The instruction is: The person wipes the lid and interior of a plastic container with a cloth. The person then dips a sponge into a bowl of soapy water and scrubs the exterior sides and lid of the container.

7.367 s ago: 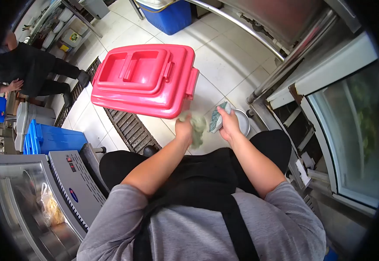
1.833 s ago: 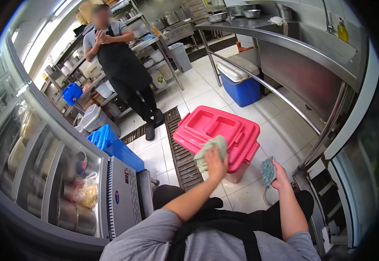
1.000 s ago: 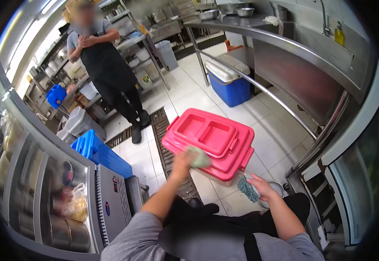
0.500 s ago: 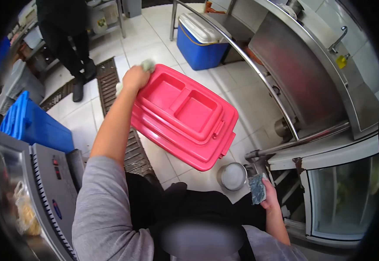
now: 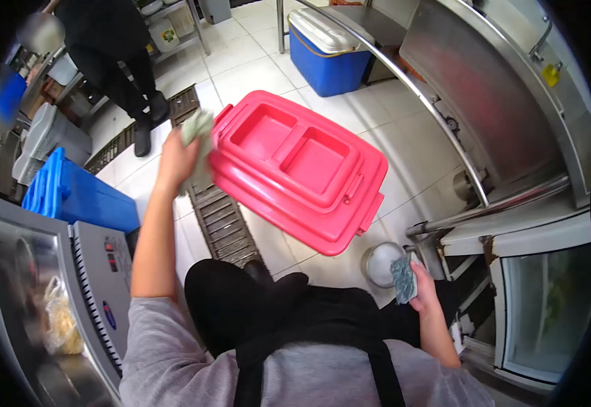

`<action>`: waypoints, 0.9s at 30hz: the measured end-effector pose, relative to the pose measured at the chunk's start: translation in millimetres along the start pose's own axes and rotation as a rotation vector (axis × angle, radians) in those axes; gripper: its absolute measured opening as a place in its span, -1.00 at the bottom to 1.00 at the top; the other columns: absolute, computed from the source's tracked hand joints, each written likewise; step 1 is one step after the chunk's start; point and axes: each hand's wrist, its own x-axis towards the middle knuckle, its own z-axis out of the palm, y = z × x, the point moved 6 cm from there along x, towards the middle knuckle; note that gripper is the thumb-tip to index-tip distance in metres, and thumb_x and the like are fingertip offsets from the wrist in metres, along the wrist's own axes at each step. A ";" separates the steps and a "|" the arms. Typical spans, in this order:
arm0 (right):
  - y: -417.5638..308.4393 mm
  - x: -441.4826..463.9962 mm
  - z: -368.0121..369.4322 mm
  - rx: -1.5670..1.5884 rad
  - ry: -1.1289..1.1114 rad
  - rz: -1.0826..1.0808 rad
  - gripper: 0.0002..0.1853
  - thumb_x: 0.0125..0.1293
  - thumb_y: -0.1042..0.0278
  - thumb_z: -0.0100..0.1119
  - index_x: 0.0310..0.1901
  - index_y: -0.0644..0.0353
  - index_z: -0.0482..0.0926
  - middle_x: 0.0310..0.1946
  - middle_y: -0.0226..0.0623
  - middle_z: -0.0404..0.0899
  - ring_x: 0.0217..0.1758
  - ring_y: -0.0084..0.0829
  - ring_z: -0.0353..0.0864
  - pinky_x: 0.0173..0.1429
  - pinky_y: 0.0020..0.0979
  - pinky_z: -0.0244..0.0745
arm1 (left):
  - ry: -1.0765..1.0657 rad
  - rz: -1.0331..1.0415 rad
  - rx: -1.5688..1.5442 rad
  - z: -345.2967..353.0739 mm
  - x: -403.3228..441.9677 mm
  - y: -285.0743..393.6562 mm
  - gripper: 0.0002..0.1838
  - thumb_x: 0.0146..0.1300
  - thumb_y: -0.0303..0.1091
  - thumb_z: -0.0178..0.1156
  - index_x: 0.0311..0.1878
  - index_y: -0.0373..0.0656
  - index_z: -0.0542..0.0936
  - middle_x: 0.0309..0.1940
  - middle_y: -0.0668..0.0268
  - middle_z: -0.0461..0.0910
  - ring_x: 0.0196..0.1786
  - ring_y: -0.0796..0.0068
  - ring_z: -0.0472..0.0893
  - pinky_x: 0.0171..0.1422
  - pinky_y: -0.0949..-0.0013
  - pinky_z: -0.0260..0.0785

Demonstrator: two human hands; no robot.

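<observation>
Pink lidded bin (image 5: 254, 186): glossy, rounded rect. lid w/ 2 recesses, handles at ends; sits on tiled floor (image 5: 241, 74) in front, beside drain grate (image 5: 222, 218). Metal pot (image 5: 377, 270) on floor near R grip. L grip (image 5: 179, 159) pinching bunched pale green cloth (image 5: 198, 127) by bin's L end; contact unclear. R grip (image 5: 425, 286) pinching dk green pad (image 5: 403, 279), apart from bin.

We're in a commercial kitchen here: floor drain grating (image 5: 225, 220) set into white tiles (image 5: 241, 76), a steel sink unit (image 5: 488, 95) along one side, a glass-doored fridge (image 5: 546, 305), and a co-worker in a dark apron (image 5: 102, 30).
</observation>
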 end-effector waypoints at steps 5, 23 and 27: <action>-15.7 10.1 42.7 0.006 -0.085 -0.066 -0.61 0.44 0.20 0.02 0.20 0.19 0.42 -0.08 -0.34 0.60 -0.09 -0.47 0.60 -0.01 -0.40 0.50 | -0.441 0.305 0.389 114.8 40.1 103.7 -0.59 0.22 -0.32 0.11 0.08 -0.38 0.52 0.21 -0.11 0.41 0.19 -0.05 0.49 0.32 0.07 0.29; -8.8 19.6 25.6 0.227 -0.191 0.008 -0.64 0.40 0.17 0.08 0.11 0.18 0.44 -0.14 -0.31 0.59 -0.13 -0.42 0.62 -0.09 -0.36 0.54 | 0.149 0.345 -0.026 93.6 -14.0 159.9 -0.47 0.13 -0.39 0.22 0.20 -0.20 0.38 0.07 -0.05 0.48 0.07 -0.14 0.52 0.19 0.07 0.37; -7.1 21.2 34.1 0.169 -0.133 0.003 -0.63 0.41 0.16 0.08 0.14 0.16 0.43 -0.11 -0.35 0.58 -0.11 -0.48 0.59 -0.07 -0.39 0.51 | -0.242 0.494 0.618 179.8 -33.1 197.3 -0.63 0.17 -0.36 0.15 0.08 -0.08 0.54 0.09 -0.01 0.45 0.06 -0.05 0.54 0.15 0.07 0.42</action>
